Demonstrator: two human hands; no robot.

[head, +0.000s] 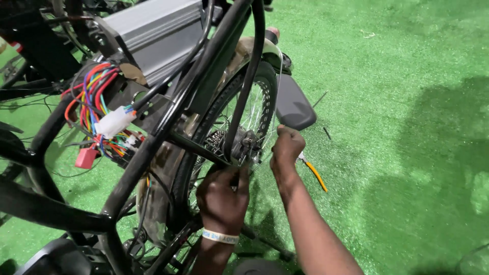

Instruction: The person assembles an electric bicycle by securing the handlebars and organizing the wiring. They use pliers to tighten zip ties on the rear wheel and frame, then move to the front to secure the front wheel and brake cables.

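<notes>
Left hand (222,196) gripped black frame stay (204,148) just below rear wheel axle (246,145), fingers wrapped shut. Right hand (287,147) pinched closed just right of axle, on what cannot tell. Yellow-handled pliers (316,174) on green turf (397,127) beside right wrist.

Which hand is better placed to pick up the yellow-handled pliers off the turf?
Probably the right hand: it is beside the yellow-handled pliers, while the left hand grips the bike frame near the rear wheel hub.
</notes>
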